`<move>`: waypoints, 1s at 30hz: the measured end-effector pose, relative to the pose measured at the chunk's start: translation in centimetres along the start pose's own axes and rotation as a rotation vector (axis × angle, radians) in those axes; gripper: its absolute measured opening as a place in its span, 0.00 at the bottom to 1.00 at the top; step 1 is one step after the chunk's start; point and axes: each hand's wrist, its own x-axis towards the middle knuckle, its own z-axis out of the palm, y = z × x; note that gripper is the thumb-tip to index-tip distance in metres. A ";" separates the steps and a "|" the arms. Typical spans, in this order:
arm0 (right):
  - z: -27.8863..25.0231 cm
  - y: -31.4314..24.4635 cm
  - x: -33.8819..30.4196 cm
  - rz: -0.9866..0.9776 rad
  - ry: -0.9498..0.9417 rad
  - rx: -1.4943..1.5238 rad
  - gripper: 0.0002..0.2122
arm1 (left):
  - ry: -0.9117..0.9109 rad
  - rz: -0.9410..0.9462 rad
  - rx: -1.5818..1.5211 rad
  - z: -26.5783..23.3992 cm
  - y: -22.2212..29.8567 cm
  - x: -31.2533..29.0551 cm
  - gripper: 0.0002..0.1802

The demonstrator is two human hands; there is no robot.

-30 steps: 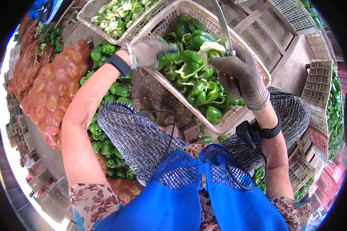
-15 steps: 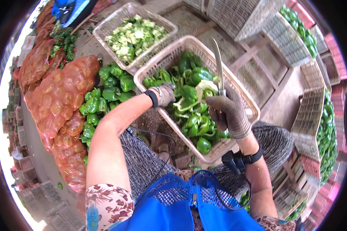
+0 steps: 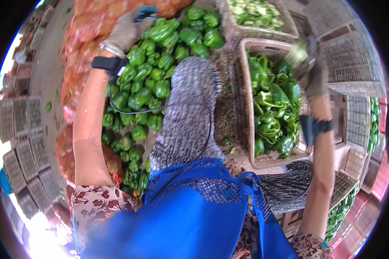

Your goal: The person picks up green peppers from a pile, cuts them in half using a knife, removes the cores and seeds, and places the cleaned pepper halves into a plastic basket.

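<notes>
My left hand (image 3: 126, 32), in a grey glove, reaches over loose green bell peppers (image 3: 149, 86) beside a red mesh sack. Its thumb and fingers are apart near a pepper at the pile's far end, with nothing seen between them. My right hand (image 3: 314, 82), gloved and smeared by motion, is closed over the right rim of a pale plastic crate (image 3: 245, 103). A knife shows as a blurred metal glint at its fingers. Against it is a pale green, blurred pepper core (image 3: 297, 54). The crate holds cut and whole green peppers (image 3: 276, 99).
A second crate (image 3: 270, 33) with pale green pepper scraps stands beyond the first. Red mesh sacks (image 3: 90, 47) lie at the left. Stacked crates (image 3: 354, 56) stand on the right, and others (image 3: 23, 116) at the far left. A cable (image 3: 190, 103) crosses my knee.
The view has swung left. My left hand has left the crate and moved to the pepper pile. My right hand, with the knife and pepper core, is now at the crate's right rim.
</notes>
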 end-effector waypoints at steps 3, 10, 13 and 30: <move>8.5 -3.5 2.4 -0.204 0.078 -0.073 0.13 | 0.318 -0.192 -0.132 -5.4 -11.5 -9.9 0.15; 7.2 5.1 -0.5 0.122 0.057 -0.017 0.08 | 0.260 -1.060 -0.054 4.2 -19.4 -32.6 0.12; 6.3 8.8 -3.5 0.223 0.148 -0.025 0.11 | 0.126 -0.979 0.261 12.9 -27.9 -47.2 0.16; 6.3 12.4 -17.2 0.117 0.278 0.053 0.11 | 0.014 -1.186 0.269 18.7 -29.4 -44.0 0.32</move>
